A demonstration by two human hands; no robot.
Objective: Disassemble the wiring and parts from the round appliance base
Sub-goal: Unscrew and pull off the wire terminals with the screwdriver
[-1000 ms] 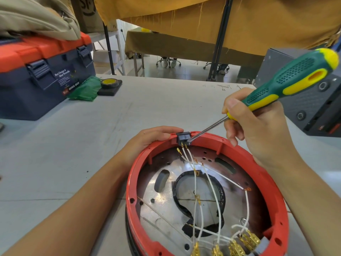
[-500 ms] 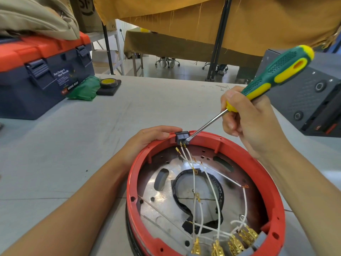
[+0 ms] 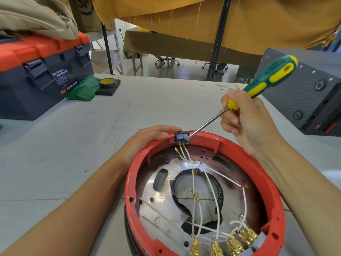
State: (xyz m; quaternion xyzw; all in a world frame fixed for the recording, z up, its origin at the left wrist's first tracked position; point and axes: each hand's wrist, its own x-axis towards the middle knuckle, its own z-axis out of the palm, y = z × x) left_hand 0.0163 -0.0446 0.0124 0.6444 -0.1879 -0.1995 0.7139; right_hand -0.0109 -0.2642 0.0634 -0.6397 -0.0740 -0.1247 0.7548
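— Right, where are we with the round appliance base (image 3: 276, 196)?

— Sitting open side up on the grey table (image 3: 73, 145), close to the person. The left hand (image 3: 147, 138) curls over the far rim and grips it, just beside a small black connector block (image 3: 180, 136) seated in that rim. The right hand (image 3: 247, 117) is wrapped round a green-and-yellow screwdriver (image 3: 265, 80), whose tip sits against the block's right side.

— So, levering the block out?

— Looks that way to me. I'd say the trick is a shallow angle and small twists, working the blade between block and rim and keeping the rim braced so the base doesn't skid. A slip could send the tip toward those left fingers.

— And the materials?

— Glossy red plastic ring, ribbed inside, around a dull, scuffed metal plate (image 3: 166, 206) with slots and holes. Thin white wires (image 3: 210, 183) run from the block down to brass spade terminals (image 3: 234, 244) at the near edge. They look limp and easily snagged, so the block should come away gently.
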